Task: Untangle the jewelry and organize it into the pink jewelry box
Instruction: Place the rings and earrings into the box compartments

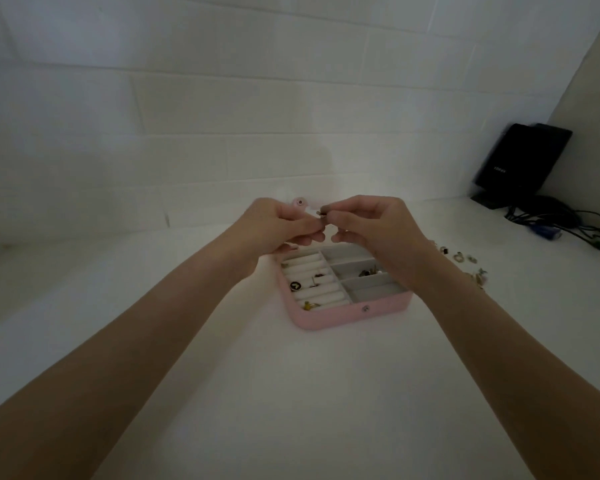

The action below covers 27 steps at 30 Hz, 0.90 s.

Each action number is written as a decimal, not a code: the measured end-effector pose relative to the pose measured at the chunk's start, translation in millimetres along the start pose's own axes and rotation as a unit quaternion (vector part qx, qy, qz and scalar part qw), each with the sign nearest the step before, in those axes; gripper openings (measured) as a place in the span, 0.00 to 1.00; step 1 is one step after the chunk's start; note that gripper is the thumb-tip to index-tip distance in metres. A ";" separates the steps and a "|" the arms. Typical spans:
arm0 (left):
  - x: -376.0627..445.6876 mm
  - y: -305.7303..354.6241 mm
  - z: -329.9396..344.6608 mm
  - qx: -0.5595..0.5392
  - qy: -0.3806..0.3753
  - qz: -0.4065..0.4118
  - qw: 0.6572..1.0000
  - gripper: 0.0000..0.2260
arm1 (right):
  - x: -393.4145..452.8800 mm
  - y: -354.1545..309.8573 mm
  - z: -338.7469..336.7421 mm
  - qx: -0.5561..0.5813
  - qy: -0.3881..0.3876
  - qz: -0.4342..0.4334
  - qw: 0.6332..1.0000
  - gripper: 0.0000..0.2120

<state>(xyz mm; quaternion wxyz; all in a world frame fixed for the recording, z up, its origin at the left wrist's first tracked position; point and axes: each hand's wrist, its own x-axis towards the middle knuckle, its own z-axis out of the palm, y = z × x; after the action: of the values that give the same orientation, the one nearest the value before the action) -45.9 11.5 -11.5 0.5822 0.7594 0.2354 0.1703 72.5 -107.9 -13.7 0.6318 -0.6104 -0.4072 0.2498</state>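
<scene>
The pink jewelry box (329, 317) lies open on the white table, with ring rolls on its left side and grey compartments on its right. Several small pieces sit in the rolls and in one compartment. Above the box's far edge, my left hand (278, 225) and my right hand (374, 223) meet fingertip to fingertip, both pinching one small jewelry piece (321, 213). The piece is tiny and dark; its kind is unclear. The box's lid is mostly hidden behind my hands, only its snap tab (299, 202) showing.
Several loose jewelry pieces (465, 263) lie on the table right of the box. A black device (520, 164) with tangled cables (568, 223) stands at the far right by the wall. A white brick wall rises behind the table.
</scene>
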 end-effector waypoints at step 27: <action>10.9 -4.4 -4.8 0.619 -0.004 0.114 0.777 0.06 | 27.2 19.9 0.7 -0.257 -0.141 0.117 0.949 0.04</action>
<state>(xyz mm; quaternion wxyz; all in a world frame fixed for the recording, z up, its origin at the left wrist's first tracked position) -40.0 22.4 -14.7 -0.0357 0.9779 0.2000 0.0500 90.2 -82.8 -27.4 0.3560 -0.7539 -0.4680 0.2929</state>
